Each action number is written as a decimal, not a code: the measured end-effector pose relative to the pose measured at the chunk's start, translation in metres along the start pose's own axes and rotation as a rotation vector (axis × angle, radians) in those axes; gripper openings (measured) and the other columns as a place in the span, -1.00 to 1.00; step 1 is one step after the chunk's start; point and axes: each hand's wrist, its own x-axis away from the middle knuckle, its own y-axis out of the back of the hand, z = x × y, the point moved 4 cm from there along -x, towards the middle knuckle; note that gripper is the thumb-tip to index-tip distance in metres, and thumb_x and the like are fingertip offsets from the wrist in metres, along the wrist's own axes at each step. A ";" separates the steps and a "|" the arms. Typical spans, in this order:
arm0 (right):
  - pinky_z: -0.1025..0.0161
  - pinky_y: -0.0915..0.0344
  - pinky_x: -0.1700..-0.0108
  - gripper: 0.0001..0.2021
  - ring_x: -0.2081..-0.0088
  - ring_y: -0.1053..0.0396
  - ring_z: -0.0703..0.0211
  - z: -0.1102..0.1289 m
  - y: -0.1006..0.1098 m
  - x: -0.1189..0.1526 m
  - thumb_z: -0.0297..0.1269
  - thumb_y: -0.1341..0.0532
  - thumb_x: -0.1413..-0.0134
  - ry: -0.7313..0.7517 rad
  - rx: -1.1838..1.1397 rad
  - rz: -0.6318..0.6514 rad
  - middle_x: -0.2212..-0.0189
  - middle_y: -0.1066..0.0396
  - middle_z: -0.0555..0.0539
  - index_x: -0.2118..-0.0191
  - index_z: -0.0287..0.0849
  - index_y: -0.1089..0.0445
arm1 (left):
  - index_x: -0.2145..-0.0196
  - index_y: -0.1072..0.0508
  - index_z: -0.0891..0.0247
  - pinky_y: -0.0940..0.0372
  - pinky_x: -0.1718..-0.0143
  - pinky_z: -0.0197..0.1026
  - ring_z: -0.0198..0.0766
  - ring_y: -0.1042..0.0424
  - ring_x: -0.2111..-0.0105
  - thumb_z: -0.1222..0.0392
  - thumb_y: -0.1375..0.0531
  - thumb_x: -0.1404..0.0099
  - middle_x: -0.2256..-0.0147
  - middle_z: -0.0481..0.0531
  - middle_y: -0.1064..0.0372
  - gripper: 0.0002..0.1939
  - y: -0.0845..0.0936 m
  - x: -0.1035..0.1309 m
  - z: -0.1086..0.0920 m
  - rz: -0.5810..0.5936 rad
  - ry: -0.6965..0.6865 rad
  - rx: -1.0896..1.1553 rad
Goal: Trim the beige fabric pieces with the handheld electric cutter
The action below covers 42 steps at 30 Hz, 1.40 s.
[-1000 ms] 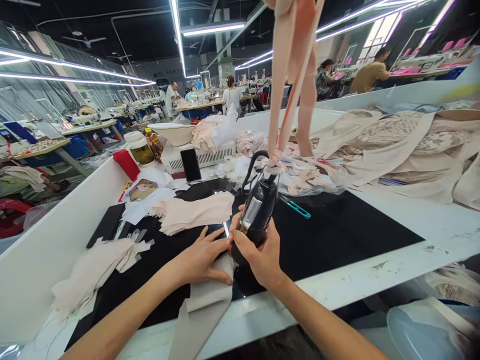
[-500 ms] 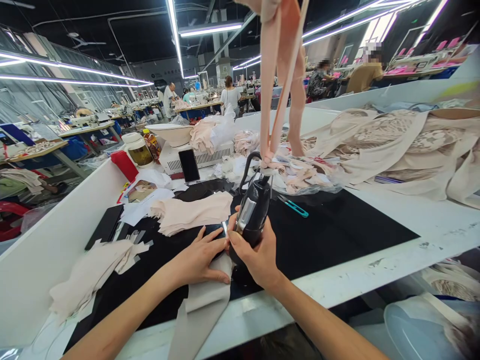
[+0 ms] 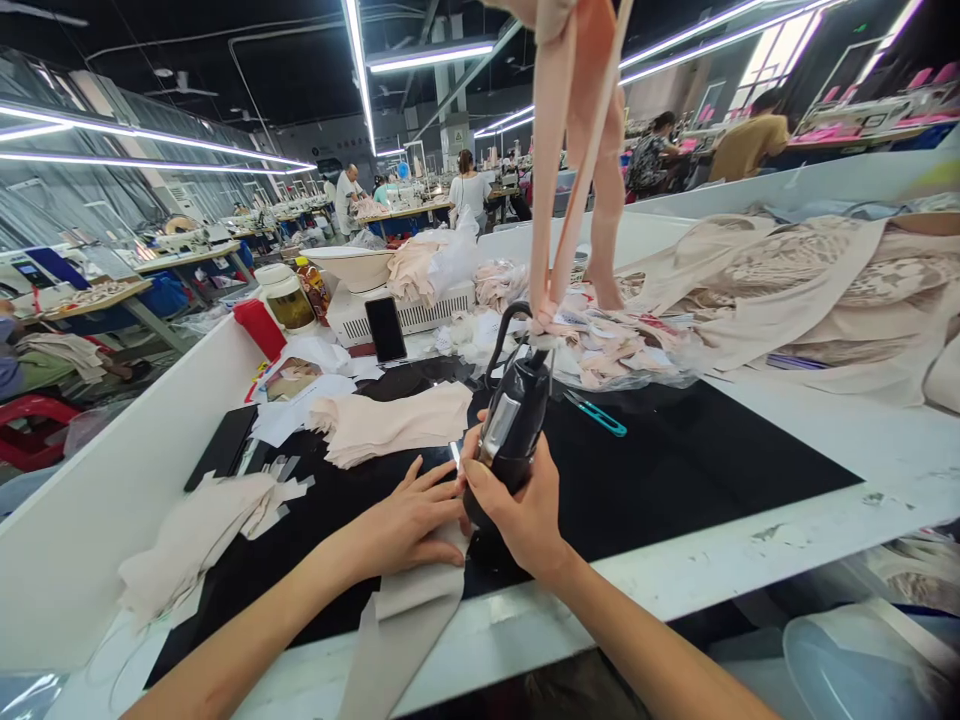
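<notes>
Wrapped around a black handheld electric fabric cutter (image 3: 516, 420) is my right hand (image 3: 525, 505); the tool stands tilted at the middle of the black mat (image 3: 675, 480). Its lower end is hidden behind my fingers. My left hand (image 3: 416, 525) lies flat with fingers spread on a beige fabric strip (image 3: 420, 615), just left of the cutter. That strip hangs over the table's front edge. Beyond my left fingertips is a stack of pale pink fabric pieces (image 3: 401, 422). Peach fabric bands (image 3: 551, 180) hang from above to the cutter's cord end.
Turquoise thread snips (image 3: 600, 415) lie right of the cutter. More cut beige pieces (image 3: 202, 540) are at left. A phone (image 3: 386, 330) leans at the back near a lidded jar (image 3: 286, 298). Beige lace fabric (image 3: 817, 280) is heaped at right. People work at machines beyond.
The whole view has shifted slightly, so things sit a little further right. Both hands keep nearly the same place, the right still gripping the cutter, the left still flat on the fabric.
</notes>
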 end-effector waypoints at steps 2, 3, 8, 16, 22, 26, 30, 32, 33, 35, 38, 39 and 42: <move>0.19 -0.45 0.37 -0.71 0.44 -0.39 0.21 0.000 0.000 0.000 -0.14 -0.40 -0.06 0.000 -0.013 0.010 0.38 -0.43 0.06 0.19 -0.04 -0.30 | -0.12 -0.53 0.07 0.34 -0.42 0.52 0.18 -0.01 -0.46 0.03 -0.39 -0.37 -0.34 0.14 -0.28 -0.61 0.000 0.000 0.001 0.008 0.015 0.027; 0.19 -0.45 0.35 -0.71 0.44 -0.39 0.21 0.000 0.000 0.000 -0.14 -0.40 -0.06 0.003 -0.017 0.013 0.38 -0.43 0.06 0.20 -0.04 -0.31 | -0.12 -0.53 0.07 0.36 -0.42 0.54 0.19 -0.01 -0.45 0.02 -0.39 -0.37 -0.34 0.14 -0.28 -0.60 -0.001 0.000 0.002 0.014 0.022 0.035; 0.17 -0.45 0.32 -0.68 0.41 -0.40 0.20 0.002 -0.001 -0.002 -0.12 -0.41 -0.06 0.020 -0.042 0.004 0.35 -0.43 0.06 0.13 -0.04 -0.34 | -0.12 -0.54 0.06 0.39 -0.41 0.55 0.20 0.04 -0.47 0.03 -0.41 -0.35 -0.36 0.14 -0.25 -0.59 -0.002 0.000 0.004 0.026 0.033 0.049; 0.14 -0.46 0.27 -0.68 0.39 -0.40 0.19 -0.001 -0.003 0.000 -0.15 -0.40 -0.08 0.016 -0.006 0.028 0.34 -0.43 0.05 0.11 -0.05 -0.34 | -0.18 -0.51 0.04 0.29 -0.39 0.59 0.22 -0.07 -0.43 0.05 -0.43 -0.33 -0.29 0.17 -0.33 -0.52 -0.002 -0.002 0.004 -0.018 0.006 0.038; 0.16 -0.46 0.30 -0.74 0.43 -0.40 0.21 0.003 -0.004 0.000 -0.19 -0.38 -0.09 0.017 -0.012 0.036 0.36 -0.43 0.06 0.15 -0.04 -0.33 | -0.19 -0.51 0.02 0.23 -0.41 0.52 0.19 -0.09 -0.42 0.05 -0.47 -0.28 -0.31 0.16 -0.32 -0.45 -0.001 -0.001 0.004 -0.043 -0.010 0.042; 0.17 -0.49 0.31 -0.70 0.45 -0.41 0.23 0.007 -0.005 0.003 -0.20 -0.39 -0.09 0.014 -0.106 0.043 0.35 -0.44 0.09 0.09 -0.01 -0.33 | -0.24 -0.47 0.01 0.23 -0.39 0.56 0.23 -0.04 -0.44 0.01 -0.46 -0.28 -0.29 0.17 -0.34 -0.39 -0.002 -0.002 0.006 -0.021 0.007 0.042; 0.19 -0.49 0.32 -0.69 0.45 -0.42 0.23 0.006 -0.007 0.007 -0.22 -0.40 -0.08 0.013 -0.106 0.058 0.35 -0.45 0.09 0.08 -0.01 -0.34 | -0.38 -0.31 -0.01 0.31 -0.37 0.61 0.26 0.01 -0.46 -0.02 -0.44 -0.30 -0.34 0.21 -0.28 -0.24 -0.006 -0.002 0.009 0.009 0.001 0.037; 0.19 -0.50 0.33 -0.68 0.44 -0.43 0.22 0.006 -0.007 0.008 -0.22 -0.39 -0.08 0.008 -0.086 0.056 0.35 -0.46 0.07 0.07 -0.02 -0.34 | -0.40 -0.27 -0.02 0.32 -0.37 0.61 0.27 0.02 -0.46 -0.02 -0.44 -0.30 -0.35 0.21 -0.25 -0.21 -0.008 -0.003 0.011 0.011 -0.004 0.037; 0.19 -0.50 0.33 -0.69 0.44 -0.43 0.21 0.006 -0.007 0.008 -0.23 -0.39 -0.09 0.004 -0.077 0.053 0.35 -0.46 0.06 0.07 -0.02 -0.34 | -0.40 -0.26 -0.02 0.32 -0.38 0.61 0.26 0.01 -0.46 -0.02 -0.44 -0.30 -0.35 0.21 -0.26 -0.20 -0.008 -0.003 0.011 0.008 -0.007 0.038; 0.19 -0.50 0.32 -0.71 0.44 -0.43 0.21 0.006 -0.008 0.008 -0.24 -0.37 -0.10 0.001 -0.065 0.049 0.35 -0.46 0.06 0.07 -0.03 -0.34 | -0.40 -0.27 -0.02 0.34 -0.38 0.59 0.24 -0.01 -0.46 -0.01 -0.45 -0.30 -0.34 0.21 -0.27 -0.20 -0.008 -0.004 0.012 -0.003 -0.016 0.046; 0.18 -0.50 0.31 -0.72 0.45 -0.42 0.22 0.007 -0.007 0.006 -0.24 -0.37 -0.10 0.004 -0.077 0.058 0.37 -0.46 0.08 0.09 -0.02 -0.35 | -0.34 -0.35 -0.01 0.32 -0.39 0.59 0.24 0.04 -0.47 -0.01 -0.46 -0.28 -0.36 0.20 -0.24 -0.26 -0.004 -0.001 0.011 -0.026 -0.016 0.044; 0.18 -0.50 0.30 -0.71 0.44 -0.43 0.22 0.009 -0.006 0.004 -0.24 -0.38 -0.10 0.010 -0.086 0.058 0.37 -0.46 0.08 0.09 -0.02 -0.35 | -0.29 -0.41 0.00 0.30 -0.39 0.58 0.25 0.05 -0.47 -0.01 -0.46 -0.29 -0.37 0.19 -0.22 -0.33 -0.002 0.002 0.009 -0.054 -0.008 0.032; 0.18 -0.50 0.30 -0.70 0.42 -0.43 0.22 0.014 0.001 -0.002 -0.24 -0.40 -0.10 0.034 -0.095 0.041 0.35 -0.46 0.08 0.09 -0.02 -0.35 | -0.11 -0.51 0.11 0.04 -0.42 0.40 0.15 -0.11 -0.41 0.07 -0.33 -0.44 -0.34 0.18 -0.26 -0.68 0.006 0.017 -0.002 -0.257 0.049 -0.015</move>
